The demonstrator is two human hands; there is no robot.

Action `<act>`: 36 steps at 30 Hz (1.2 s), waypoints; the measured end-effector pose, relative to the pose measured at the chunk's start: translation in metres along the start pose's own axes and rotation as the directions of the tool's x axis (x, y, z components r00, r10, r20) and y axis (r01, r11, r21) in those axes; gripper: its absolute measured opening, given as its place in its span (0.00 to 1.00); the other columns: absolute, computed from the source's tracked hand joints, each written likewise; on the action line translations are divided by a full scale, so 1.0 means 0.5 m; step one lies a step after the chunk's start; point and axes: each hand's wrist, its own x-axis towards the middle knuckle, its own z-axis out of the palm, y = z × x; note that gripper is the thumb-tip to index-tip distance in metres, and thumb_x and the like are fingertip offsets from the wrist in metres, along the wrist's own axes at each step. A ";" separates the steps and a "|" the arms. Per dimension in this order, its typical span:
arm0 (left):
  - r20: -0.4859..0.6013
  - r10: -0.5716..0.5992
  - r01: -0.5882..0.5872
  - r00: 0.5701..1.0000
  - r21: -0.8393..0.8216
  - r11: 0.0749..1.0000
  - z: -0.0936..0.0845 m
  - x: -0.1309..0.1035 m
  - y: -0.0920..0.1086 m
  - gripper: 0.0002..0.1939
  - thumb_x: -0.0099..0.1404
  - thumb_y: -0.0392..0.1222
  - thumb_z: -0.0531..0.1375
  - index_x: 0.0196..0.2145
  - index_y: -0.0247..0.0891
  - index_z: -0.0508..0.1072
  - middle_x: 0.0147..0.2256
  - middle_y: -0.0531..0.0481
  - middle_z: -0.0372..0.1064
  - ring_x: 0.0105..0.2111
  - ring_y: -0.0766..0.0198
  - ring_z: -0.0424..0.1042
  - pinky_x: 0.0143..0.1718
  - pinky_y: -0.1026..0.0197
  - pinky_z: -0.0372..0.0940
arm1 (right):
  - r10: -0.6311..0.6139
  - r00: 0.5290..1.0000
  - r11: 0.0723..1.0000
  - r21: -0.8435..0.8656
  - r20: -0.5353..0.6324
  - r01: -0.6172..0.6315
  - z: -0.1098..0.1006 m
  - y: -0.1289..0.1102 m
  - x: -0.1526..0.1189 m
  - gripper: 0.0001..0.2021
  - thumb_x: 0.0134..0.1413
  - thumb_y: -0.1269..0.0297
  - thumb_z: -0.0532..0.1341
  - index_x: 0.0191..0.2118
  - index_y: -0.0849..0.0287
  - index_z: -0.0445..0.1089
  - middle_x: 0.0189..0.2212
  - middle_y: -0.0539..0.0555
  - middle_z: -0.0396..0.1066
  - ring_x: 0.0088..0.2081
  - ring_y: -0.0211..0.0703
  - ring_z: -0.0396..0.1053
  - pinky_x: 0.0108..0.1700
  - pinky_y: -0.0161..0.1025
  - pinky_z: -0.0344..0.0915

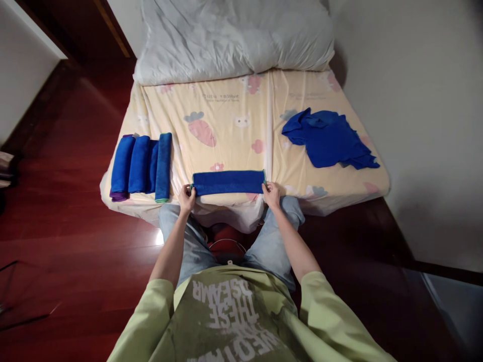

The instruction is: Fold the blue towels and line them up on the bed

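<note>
A blue towel (228,182), folded into a long narrow strip, lies across the near edge of the bed (234,125). My left hand (186,197) pinches its left end and my right hand (271,194) pinches its right end. To the left, several folded blue towels (141,165) lie side by side on the sheet, one with a purple edge. At the right, a loose heap of unfolded blue towels (328,139) rests on the bed.
A grey pillow (234,37) fills the head of the bed. A white wall (426,125) runs along the bed's right side. Dark red wooden floor (64,201) lies to the left. My knees press against the mattress edge.
</note>
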 end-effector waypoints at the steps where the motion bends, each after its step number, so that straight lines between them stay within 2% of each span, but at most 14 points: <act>1: -0.013 0.013 -0.013 1.000 -0.011 1.000 -0.001 -0.001 0.001 0.12 0.65 0.48 0.61 0.44 0.40 0.72 0.24 0.56 0.60 0.26 0.62 0.63 0.33 0.60 0.60 | -0.006 1.000 1.000 0.004 -0.003 0.006 -0.001 -0.002 -0.001 0.19 0.59 0.46 0.60 0.41 0.58 0.71 0.29 0.56 0.76 0.30 0.47 0.73 0.37 0.41 0.68; 4: -0.047 0.072 -0.073 0.996 -0.026 0.997 -0.004 0.000 0.001 0.12 0.63 0.45 0.63 0.43 0.40 0.74 0.29 0.53 0.64 0.28 0.62 0.65 0.35 0.59 0.64 | -0.064 0.997 0.998 -0.019 -0.038 0.063 -0.007 -0.012 -0.006 0.15 0.58 0.53 0.62 0.44 0.57 0.71 0.35 0.56 0.76 0.30 0.44 0.71 0.38 0.40 0.69; 6: -0.035 0.117 -0.118 0.993 -0.036 0.992 -0.005 0.002 -0.002 0.09 0.63 0.44 0.62 0.39 0.40 0.77 0.35 0.48 0.69 0.33 0.60 0.68 0.37 0.58 0.65 | -0.135 0.990 0.990 -0.043 -0.042 0.133 -0.012 -0.020 -0.009 0.10 0.59 0.58 0.61 0.42 0.57 0.72 0.40 0.58 0.75 0.29 0.42 0.68 0.38 0.40 0.69; 10: 0.000 0.164 -0.164 0.986 -0.072 0.984 -0.003 0.007 -0.009 0.08 0.64 0.43 0.61 0.34 0.42 0.81 0.42 0.43 0.73 0.45 0.54 0.73 0.46 0.53 0.68 | -0.232 0.972 0.972 -0.017 0.044 0.232 -0.020 -0.032 -0.012 0.10 0.59 0.66 0.57 0.39 0.58 0.76 0.44 0.59 0.74 0.24 0.37 0.61 0.35 0.40 0.68; 13: -0.016 0.169 -0.169 0.986 -0.054 0.984 0.001 0.008 -0.013 0.07 0.63 0.41 0.62 0.33 0.44 0.82 0.43 0.44 0.75 0.47 0.53 0.74 0.55 0.47 0.65 | -0.253 0.964 0.967 0.027 0.085 0.251 -0.022 -0.035 -0.011 0.13 0.60 0.67 0.55 0.41 0.58 0.78 0.44 0.60 0.76 0.27 0.40 0.66 0.35 0.41 0.69; 16: -0.043 0.161 -0.164 0.986 -0.055 0.985 0.004 0.008 -0.016 0.07 0.63 0.41 0.63 0.33 0.44 0.83 0.45 0.44 0.76 0.47 0.53 0.74 0.55 0.46 0.66 | -0.262 0.962 0.964 0.057 0.079 0.258 -0.021 -0.034 -0.011 0.14 0.62 0.66 0.55 0.41 0.58 0.79 0.45 0.61 0.78 0.35 0.45 0.72 0.40 0.43 0.72; 19: -0.047 0.178 -0.181 0.983 -0.074 0.981 0.005 0.006 -0.017 0.08 0.64 0.43 0.62 0.36 0.44 0.83 0.47 0.44 0.77 0.48 0.52 0.75 0.57 0.45 0.65 | -0.258 0.963 0.965 0.066 0.078 0.254 -0.022 -0.033 -0.012 0.14 0.61 0.65 0.56 0.42 0.58 0.79 0.46 0.61 0.78 0.41 0.48 0.75 0.44 0.45 0.74; 22: 0.025 0.214 -0.211 0.977 -0.083 0.974 0.003 0.004 -0.018 0.10 0.67 0.43 0.59 0.39 0.44 0.82 0.47 0.45 0.79 0.50 0.52 0.76 0.62 0.43 0.62 | -0.264 0.960 0.964 0.063 0.095 0.259 -0.024 -0.035 -0.013 0.15 0.59 0.68 0.55 0.44 0.58 0.79 0.47 0.60 0.78 0.46 0.50 0.76 0.50 0.47 0.74; 26: 0.106 0.223 -0.215 0.969 -0.076 0.974 -0.001 0.001 -0.020 0.13 0.66 0.41 0.56 0.43 0.43 0.80 0.51 0.44 0.78 0.56 0.53 0.74 0.64 0.44 0.59 | -0.272 0.953 0.962 0.060 0.137 0.266 -0.032 -0.042 -0.012 0.19 0.51 0.72 0.54 0.45 0.57 0.77 0.49 0.60 0.77 0.53 0.51 0.73 0.59 0.49 0.69; 29: 0.148 0.220 -0.212 0.964 -0.072 0.975 -0.007 0.000 -0.018 0.15 0.62 0.41 0.58 0.46 0.41 0.77 0.54 0.42 0.76 0.58 0.51 0.72 0.65 0.44 0.57 | -0.238 0.954 0.971 0.032 0.181 0.236 -0.038 -0.050 -0.013 0.19 0.45 0.72 0.56 0.44 0.58 0.76 0.51 0.60 0.75 0.53 0.53 0.72 0.56 0.50 0.70; 32: 0.217 0.250 -0.243 0.944 -0.060 0.968 -0.016 -0.001 -0.011 0.21 0.57 0.40 0.62 0.50 0.41 0.75 0.58 0.40 0.73 0.61 0.49 0.70 0.66 0.44 0.56 | -0.229 0.951 0.972 0.002 0.207 0.234 -0.043 -0.056 -0.017 0.20 0.41 0.73 0.57 0.44 0.58 0.75 0.53 0.61 0.74 0.51 0.54 0.71 0.53 0.50 0.71; 36: 0.251 0.259 -0.260 0.933 -0.028 0.965 -0.021 0.000 -0.002 0.26 0.53 0.39 0.65 0.52 0.41 0.74 0.59 0.39 0.72 0.62 0.47 0.68 0.66 0.44 0.56 | -0.230 0.952 0.972 0.000 0.200 0.235 -0.043 -0.059 -0.020 0.22 0.40 0.73 0.57 0.45 0.58 0.75 0.53 0.61 0.74 0.49 0.54 0.71 0.52 0.50 0.72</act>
